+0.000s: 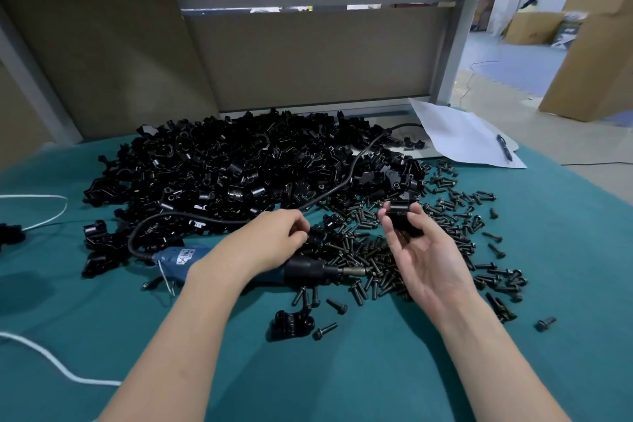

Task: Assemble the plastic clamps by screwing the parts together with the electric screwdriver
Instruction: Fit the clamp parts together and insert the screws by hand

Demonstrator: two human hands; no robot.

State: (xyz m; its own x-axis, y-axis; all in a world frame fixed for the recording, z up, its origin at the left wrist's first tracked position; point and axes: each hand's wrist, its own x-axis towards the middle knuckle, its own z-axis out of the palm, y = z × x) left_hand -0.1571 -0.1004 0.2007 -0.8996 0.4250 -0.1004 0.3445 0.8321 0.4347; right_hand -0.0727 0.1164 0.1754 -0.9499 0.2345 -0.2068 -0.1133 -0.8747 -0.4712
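Above the screws [359, 250], right hand [428, 260] pinches clamp [406, 221].

Tally by kind
1 electric screwdriver [305, 271], 1 pen [504, 147], 1 sheet of paper [455, 134], 1 heap of clamp parts [239, 165], loose screws [370, 250] far past counting

A green-blue table cloth [342, 384] lies in front. Behind it stands a grey frame [459, 45] with brown boards [308, 55]. Big cardboard boxes [599, 45] sit on the blue floor [513, 55].

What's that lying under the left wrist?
The electric screwdriver, flat on the teal cloth. Its blue handle and black nose show either side of the left hand's wrist; the middle is covered.
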